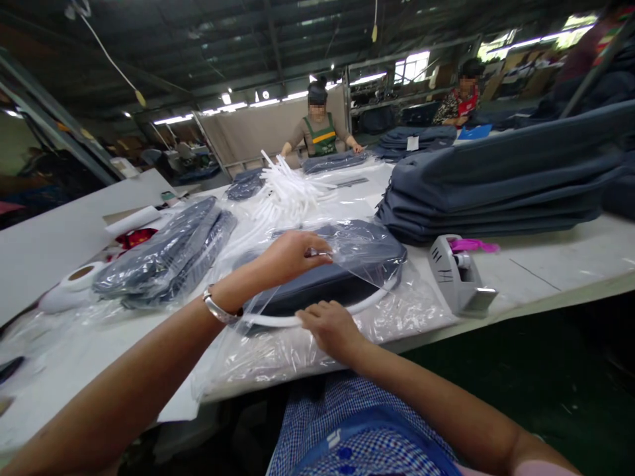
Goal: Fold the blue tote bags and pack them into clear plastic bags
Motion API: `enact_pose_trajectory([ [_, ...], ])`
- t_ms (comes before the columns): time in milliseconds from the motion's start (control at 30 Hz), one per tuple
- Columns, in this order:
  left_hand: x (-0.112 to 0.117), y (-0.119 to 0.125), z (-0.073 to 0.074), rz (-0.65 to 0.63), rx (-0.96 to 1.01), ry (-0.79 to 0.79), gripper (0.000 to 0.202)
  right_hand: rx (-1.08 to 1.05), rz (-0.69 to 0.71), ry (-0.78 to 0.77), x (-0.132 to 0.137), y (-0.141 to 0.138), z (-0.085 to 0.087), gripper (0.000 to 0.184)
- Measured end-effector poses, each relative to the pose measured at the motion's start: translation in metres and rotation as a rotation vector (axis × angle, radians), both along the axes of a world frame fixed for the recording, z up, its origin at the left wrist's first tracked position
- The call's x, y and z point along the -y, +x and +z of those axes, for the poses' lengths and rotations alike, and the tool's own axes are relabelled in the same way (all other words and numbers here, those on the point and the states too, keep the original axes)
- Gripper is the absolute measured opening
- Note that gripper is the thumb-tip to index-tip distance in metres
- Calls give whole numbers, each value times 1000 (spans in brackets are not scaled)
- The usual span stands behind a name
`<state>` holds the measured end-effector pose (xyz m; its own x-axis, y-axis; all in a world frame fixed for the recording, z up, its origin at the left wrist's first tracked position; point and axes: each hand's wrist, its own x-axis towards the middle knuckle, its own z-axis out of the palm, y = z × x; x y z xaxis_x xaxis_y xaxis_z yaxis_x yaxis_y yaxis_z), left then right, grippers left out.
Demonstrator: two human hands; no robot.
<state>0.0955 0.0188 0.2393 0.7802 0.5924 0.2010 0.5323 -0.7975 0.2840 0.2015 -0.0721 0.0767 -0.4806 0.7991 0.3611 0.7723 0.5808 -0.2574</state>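
A folded dark blue garment (342, 268) lies in a clear plastic bag (397, 304) on the white table (546, 264) in front of me. My left hand (290, 254), with a silver bracelet on the wrist, rests on top of the bag, fingers pinched on the plastic film. My right hand (330, 327) is closed on the near edge of the bag, by a curved white band (367, 304) that runs along the garment's front.
A grey tape dispenser (456, 274) with pink tape stands to the right. A tall stack of dark folded garments (496, 192) is behind it. Bagged garments (169, 254) lie left, a bundle of white plastic sticks (290, 192) beyond. Two people work at the far side.
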Motion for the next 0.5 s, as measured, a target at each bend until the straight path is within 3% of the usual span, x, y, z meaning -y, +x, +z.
enact_pose_trajectory([
  [133, 5, -1, -15, -7, 18, -128, 20, -44, -126, 110, -42, 33, -45, 24],
  [267, 6, -8, -54, -50, 72, -214, 18, -103, -160, 126, -63, 35, -77, 25],
  [400, 1, -17, -100, 63, 137, -387, 19, -195, -151, -38, -70, 17, -89, 27],
  [500, 6, -19, -123, 104, 156, -420, 17, -230, -193, -86, -73, 7, -87, 30],
])
